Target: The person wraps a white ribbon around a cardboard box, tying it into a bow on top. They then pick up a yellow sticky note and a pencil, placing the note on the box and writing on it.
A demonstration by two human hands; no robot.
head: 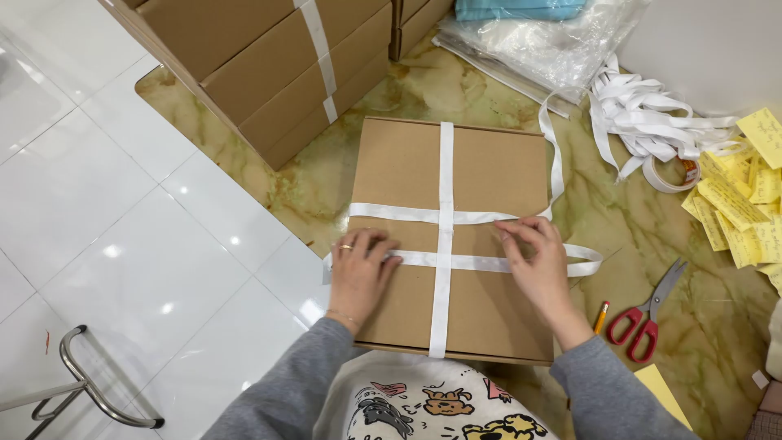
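— On the green marbled floor, what lies before the person?

— A flat brown cardboard box (407,171), crossed by 1 lengthwise white ribbon (445,204) and 2 bands across it.

— And the hands?

— The left hand (358,273) lies flat on the lid, fingers spread over the lower band. The right hand (538,261) pinches that ribbon between thumb and fingertips near the box's right edge; a loop hangs off the side.

— Around it?

— Stacked boxes (277,57) beyond, a ribbon heap (643,114), a tape roll (672,175), yellow notes (745,195), red scissors (648,314) and a pencil (600,316) to the right.
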